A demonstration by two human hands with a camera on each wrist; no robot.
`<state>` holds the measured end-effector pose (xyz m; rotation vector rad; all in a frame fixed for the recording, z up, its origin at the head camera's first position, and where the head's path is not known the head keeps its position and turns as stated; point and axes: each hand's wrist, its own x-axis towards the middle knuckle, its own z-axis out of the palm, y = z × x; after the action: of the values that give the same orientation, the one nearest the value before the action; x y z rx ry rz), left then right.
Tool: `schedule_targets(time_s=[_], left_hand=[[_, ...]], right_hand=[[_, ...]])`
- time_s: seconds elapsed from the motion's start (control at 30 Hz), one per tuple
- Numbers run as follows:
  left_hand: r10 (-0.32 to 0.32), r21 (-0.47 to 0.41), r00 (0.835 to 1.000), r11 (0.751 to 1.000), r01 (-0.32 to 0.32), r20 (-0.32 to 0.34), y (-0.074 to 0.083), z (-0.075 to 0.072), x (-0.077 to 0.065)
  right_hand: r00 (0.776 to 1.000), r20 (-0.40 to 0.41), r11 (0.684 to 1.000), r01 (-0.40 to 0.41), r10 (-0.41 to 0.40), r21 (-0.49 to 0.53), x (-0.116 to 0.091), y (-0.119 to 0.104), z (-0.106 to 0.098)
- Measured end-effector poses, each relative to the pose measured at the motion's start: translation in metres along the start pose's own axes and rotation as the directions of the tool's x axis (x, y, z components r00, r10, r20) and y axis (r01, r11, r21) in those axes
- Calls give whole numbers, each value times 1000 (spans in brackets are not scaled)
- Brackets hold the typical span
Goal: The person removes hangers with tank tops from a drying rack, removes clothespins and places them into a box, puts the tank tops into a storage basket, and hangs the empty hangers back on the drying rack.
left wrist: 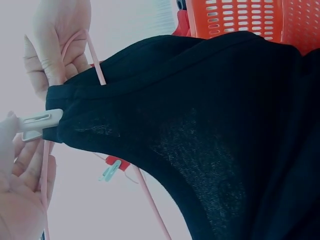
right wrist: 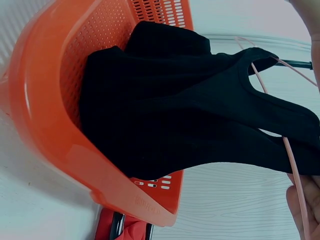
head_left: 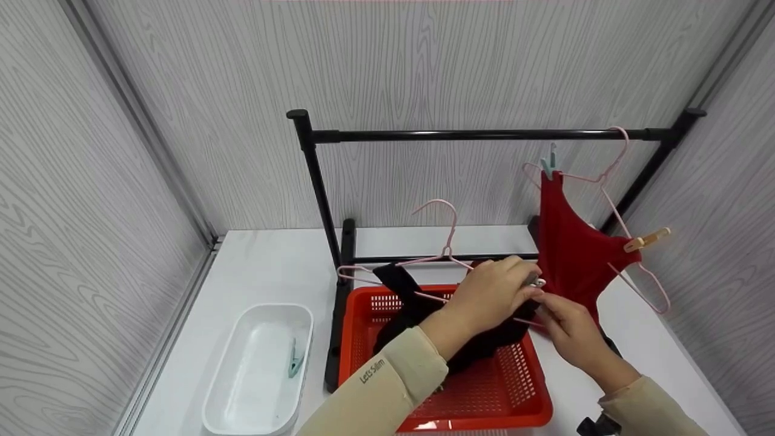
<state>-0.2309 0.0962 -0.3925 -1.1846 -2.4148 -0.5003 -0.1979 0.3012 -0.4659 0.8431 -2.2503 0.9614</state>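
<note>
A black tank top (right wrist: 190, 115) hangs on a pink hanger (head_left: 449, 239), its lower part in the red basket (right wrist: 55, 120). With a pale clothespin (left wrist: 42, 120) pinched in its fingers, my left hand (head_left: 490, 297) is at the strap on the right end; the clip's jaws lie over the strap edge. My right hand (head_left: 575, 333) pinches the same strap beside it, thumb against the cloth in the left wrist view. The other strap (head_left: 396, 281) sits around the hanger's left arm without a clip. The hook points up, off the bar.
On the black rack (head_left: 460, 135), a red top (head_left: 572, 248) hangs from another pink hanger, held by a teal clothespin (head_left: 550, 163) and a yellow clothespin (head_left: 648, 240). To the left, a white tray (head_left: 221, 375) holds a teal clothespin (head_left: 295, 363). Walls stand on three sides.
</note>
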Motion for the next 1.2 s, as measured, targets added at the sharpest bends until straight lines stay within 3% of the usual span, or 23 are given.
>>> schedule_targets(time_s=[0.27,0.4,0.53,0.77,1.2], left_hand=[[20,-104,992,994,-33,-127,-3,6,-2],[8,-207,975,977,-55,-221,-6,8,-3],[-11,-291,962,954,-71,-271,-7,7,-4],[-33,-372,954,925,-85,-298,-7,2,-3],[-35,-407,961,910,-83,-273,-14,-7,-15]], right_hand=[[1000,-10,1000,6,-6,25,1,-4,1],[1000,-2,1000,3,-3,20,2,-4,3],[1000,11,1000,-13,13,23,2,-5,3],[1000,5,999,-25,25,23,0,-4,3],[999,3,999,-39,39,18,1,-6,0]])
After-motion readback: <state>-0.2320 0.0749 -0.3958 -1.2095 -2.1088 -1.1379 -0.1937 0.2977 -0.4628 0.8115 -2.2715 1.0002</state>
